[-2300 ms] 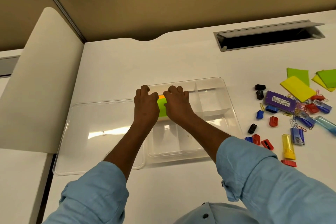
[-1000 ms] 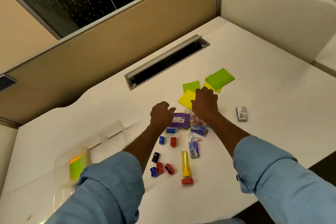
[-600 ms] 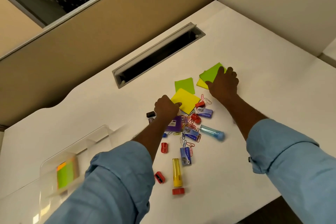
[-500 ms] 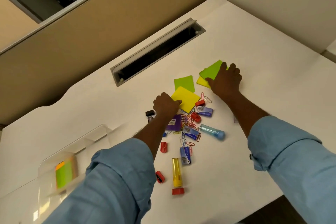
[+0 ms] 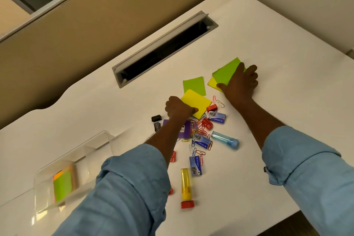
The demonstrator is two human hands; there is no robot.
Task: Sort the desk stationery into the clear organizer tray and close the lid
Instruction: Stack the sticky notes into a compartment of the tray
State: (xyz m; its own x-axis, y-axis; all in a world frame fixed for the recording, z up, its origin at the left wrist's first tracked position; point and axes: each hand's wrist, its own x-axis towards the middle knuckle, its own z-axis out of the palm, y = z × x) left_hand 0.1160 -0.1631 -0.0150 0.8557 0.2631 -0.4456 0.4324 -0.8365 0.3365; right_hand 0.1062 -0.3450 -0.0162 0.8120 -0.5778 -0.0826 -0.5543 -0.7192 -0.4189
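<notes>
Tray: I see the clear organizer tray (image 5: 76, 161) at the lower left of the white desk (image 5: 268, 48), with a green and orange sticky pad (image 5: 63, 185) lying in one near compartment.
Left hand: my left hand (image 5: 179, 109) is curled, its thumb pressing the near corner of a yellow sticky pad (image 5: 196, 102); I cannot tell whether the pad is lifted.
Right hand: my right hand (image 5: 240, 84) lies spread and flat on a green sticky pad (image 5: 225, 72) that overlaps a yellow one.
Loose green pad: another green pad (image 5: 194, 85) lies between the hands.
Clutter: paper clips (image 5: 200, 132), a purple box (image 5: 184, 130), a blue tube (image 5: 225, 139) and a yellow tube (image 5: 185, 184) sit near my forearms.
Background: a cable slot (image 5: 164, 48) is beyond.
</notes>
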